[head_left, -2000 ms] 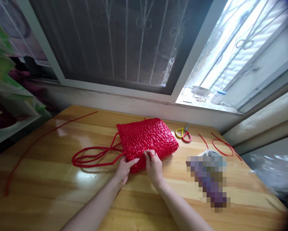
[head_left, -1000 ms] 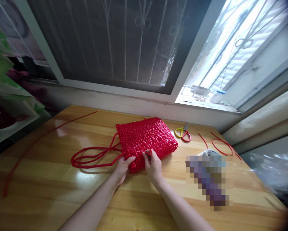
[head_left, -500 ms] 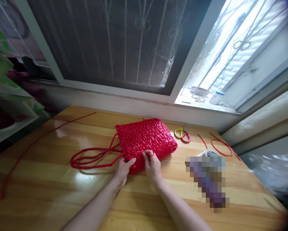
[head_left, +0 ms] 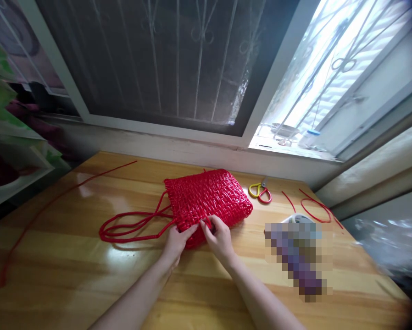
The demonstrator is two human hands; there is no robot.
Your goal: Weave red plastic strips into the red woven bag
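A red woven bag [head_left: 209,197] lies flat on the wooden table [head_left: 71,256], its long red cord strap [head_left: 130,224] looped out to the left. My left hand [head_left: 176,240] presses on the bag's near edge, fingers curled against the weave. My right hand [head_left: 219,236] pinches a short loop of red cord [head_left: 208,222] at the same near edge, thumb and forefinger closed on it.
Scissors with yellow and red handles [head_left: 260,191] lie right of the bag. Loose red cord pieces [head_left: 314,208] curl at the far right. A long red cord [head_left: 54,201] trails across the table's left. A blurred object [head_left: 300,254] lies at my right. A barred window runs behind.
My right hand has shifted slightly left along the bag's near edge with the cord loop, closing toward my left hand. The bag has stayed in place.
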